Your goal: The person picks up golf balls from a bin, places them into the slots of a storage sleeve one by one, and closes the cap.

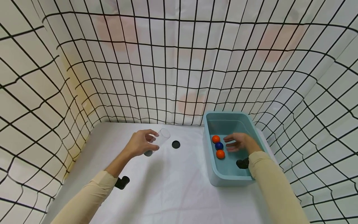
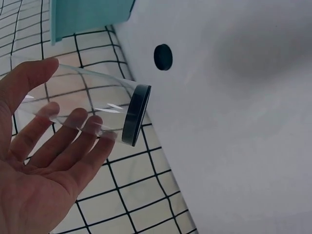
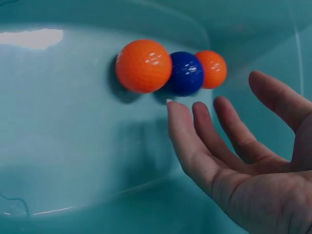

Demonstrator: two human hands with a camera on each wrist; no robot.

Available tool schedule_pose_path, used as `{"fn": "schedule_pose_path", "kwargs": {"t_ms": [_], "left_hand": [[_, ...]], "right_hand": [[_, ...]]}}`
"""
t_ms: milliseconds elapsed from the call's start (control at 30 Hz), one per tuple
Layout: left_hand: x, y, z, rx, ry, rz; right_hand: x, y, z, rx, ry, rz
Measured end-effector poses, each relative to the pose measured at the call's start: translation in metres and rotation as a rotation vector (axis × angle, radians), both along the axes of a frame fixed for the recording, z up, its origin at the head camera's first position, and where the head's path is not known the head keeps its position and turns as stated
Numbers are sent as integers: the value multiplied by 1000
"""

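Note:
My left hand (image 1: 142,143) holds a clear tube (image 2: 73,92) between thumb and fingers, tilted above the table. A dark cap (image 2: 136,115) closes its lower end; the other end looks open in the head view. Inside the teal bin (image 1: 209,165), my right hand (image 1: 237,142) hovers with loosely spread fingers, nothing in its grasp. Beside those fingers, an orange golf ball (image 3: 144,66), a blue golf ball (image 3: 186,73) and a second orange golf ball (image 3: 211,69) lie in a row along the bin's left side.
A black round cap (image 1: 176,144) lies on the white table (image 1: 184,186), between the tube and the bin. Black netting (image 1: 179,65) surrounds the table at the back and both sides. Dark wrist cameras (image 1: 122,182) sit at the cuffs.

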State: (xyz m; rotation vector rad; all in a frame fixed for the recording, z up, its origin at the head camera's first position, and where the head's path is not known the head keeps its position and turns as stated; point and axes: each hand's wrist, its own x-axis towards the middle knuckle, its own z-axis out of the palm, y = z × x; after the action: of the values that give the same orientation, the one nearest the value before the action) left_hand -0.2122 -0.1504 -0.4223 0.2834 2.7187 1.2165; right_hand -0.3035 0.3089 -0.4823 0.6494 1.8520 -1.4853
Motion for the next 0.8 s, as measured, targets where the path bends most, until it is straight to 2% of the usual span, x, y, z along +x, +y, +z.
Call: {"fn": "schedule_pose_path", "kwargs": {"t_ms": [133,333,567,800], "left_hand": [[1,0,-1,-8,6,4],[1,0,-4,-11,0,18],[1,2,-6,-9,-7,13],[3,1,-8,-18,-19,29]], "right_hand": [[0,4,-11,2,-30,5],[4,5,-22,50,-67,-39],[8,4,-30,73,-124,42],[9,-4,-32,94,-141,109]]}}
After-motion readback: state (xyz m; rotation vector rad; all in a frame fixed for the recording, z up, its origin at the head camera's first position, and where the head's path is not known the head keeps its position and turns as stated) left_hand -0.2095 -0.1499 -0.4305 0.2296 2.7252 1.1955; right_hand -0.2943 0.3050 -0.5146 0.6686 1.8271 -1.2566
